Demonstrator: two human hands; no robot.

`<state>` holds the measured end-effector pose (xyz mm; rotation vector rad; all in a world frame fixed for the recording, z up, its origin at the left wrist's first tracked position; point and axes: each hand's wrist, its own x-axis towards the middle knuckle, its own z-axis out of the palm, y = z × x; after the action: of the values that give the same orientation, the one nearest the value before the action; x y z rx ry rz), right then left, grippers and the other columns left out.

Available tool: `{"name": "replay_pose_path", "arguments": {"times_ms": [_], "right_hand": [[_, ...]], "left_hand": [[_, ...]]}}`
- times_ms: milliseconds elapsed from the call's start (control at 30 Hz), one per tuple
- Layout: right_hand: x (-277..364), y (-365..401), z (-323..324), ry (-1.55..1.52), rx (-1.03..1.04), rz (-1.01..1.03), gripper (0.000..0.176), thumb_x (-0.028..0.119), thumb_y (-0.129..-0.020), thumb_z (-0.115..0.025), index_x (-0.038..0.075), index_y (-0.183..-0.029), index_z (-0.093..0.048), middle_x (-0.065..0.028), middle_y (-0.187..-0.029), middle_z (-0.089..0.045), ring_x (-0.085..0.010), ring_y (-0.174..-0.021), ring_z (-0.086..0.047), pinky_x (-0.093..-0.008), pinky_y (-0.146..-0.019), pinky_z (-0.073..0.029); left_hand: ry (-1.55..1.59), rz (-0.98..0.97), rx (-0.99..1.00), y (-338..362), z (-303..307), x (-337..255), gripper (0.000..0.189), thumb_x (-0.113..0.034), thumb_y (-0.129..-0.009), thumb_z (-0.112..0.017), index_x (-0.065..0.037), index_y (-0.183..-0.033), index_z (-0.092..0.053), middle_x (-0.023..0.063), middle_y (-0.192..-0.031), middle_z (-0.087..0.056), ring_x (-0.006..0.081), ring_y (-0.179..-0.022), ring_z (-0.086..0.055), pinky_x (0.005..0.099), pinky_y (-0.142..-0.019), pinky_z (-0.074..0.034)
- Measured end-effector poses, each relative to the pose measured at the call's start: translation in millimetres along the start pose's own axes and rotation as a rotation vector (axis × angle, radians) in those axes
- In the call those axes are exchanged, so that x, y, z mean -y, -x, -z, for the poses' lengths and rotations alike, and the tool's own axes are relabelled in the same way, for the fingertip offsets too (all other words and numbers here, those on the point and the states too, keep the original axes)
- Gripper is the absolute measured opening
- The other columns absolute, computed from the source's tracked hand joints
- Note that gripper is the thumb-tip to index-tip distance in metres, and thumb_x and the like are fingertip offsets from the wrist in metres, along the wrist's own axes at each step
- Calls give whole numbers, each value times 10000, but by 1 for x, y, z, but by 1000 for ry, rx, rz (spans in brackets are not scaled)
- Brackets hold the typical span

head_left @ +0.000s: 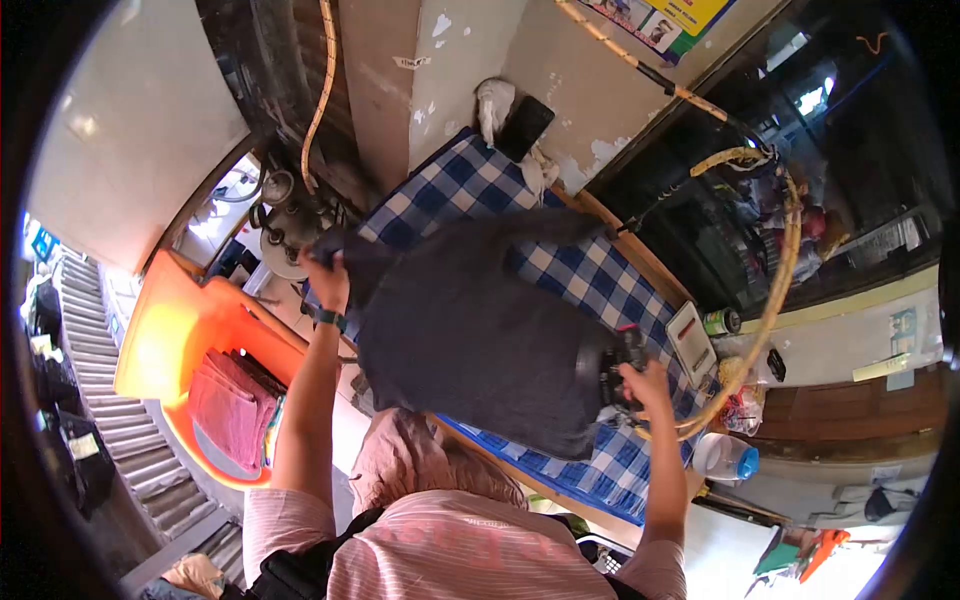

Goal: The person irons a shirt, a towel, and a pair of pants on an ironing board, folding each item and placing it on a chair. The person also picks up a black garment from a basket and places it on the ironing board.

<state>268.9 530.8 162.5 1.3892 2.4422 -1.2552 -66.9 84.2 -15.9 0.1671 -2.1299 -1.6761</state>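
A dark grey long-sleeved garment (460,320) lies spread over a table covered with blue-and-white checked cloth (590,275). My left hand (328,282) is closed on the garment's upper left end, and a dark band circles that wrist. At the garment's lower right edge, my right hand (642,385) grips the handle of a black steam iron (622,362). The iron rests on or just over the fabric; its underside is hidden. A braided yellowish hose (785,290) loops near the iron.
An orange plastic chair (165,335) holding folded pink cloth (235,400) stands at left. Along the table's right side are a white tray-like item (690,343), a green can (722,321) and a blue-lidded container (722,458). A black object (527,128) lies at the far end.
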Motion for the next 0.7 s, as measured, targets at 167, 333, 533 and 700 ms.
{"name": "replay_pose_path", "arguments": {"times_ms": [167, 333, 533, 700], "right_hand": [[23, -21, -100, -25, -71, 60, 189, 163, -773, -644, -18, -790, -590, -74, -549, -570, -167, -439, -568, -319, -407, -446], [96, -15, -148, -33, 18, 34, 257, 215, -778, -634, -26, -855, -590, -93, -570, -600, -187, -481, -605, -336, -475, -482], [166, 40, -242, 450, 276, 321, 511, 354, -738, -674, -20, -1078, -600, -274, -883, -662, -410, -873, -659, -469, -789, -520], [163, 96, -275, 487, 507, 489, 613, 359, -719, -711, 16, -1198, -541, -266, -853, -663, -400, -854, -660, -471, -754, -525]], "left_hand": [[-696, -602, 114, 11, -30, -44, 469, -101, -760, -604, -31, -1215, -516, 159, -1131, -573, 332, -1105, -502, 455, -974, -333], [-751, -614, 597, 22, -94, -51, 320, -354, -902, -574, -82, -1070, -557, 74, -972, -601, 261, -980, -567, 434, -835, -422], [-554, -903, 632, -10, -116, -34, 202, -307, -923, -563, -109, -941, -528, 56, -809, -557, 258, -729, -580, 361, -582, -496], [-465, -758, 720, -16, -131, -25, 207, -261, -886, -619, -70, -904, -539, 87, -817, -574, 306, -747, -561, 439, -659, -440]]}}
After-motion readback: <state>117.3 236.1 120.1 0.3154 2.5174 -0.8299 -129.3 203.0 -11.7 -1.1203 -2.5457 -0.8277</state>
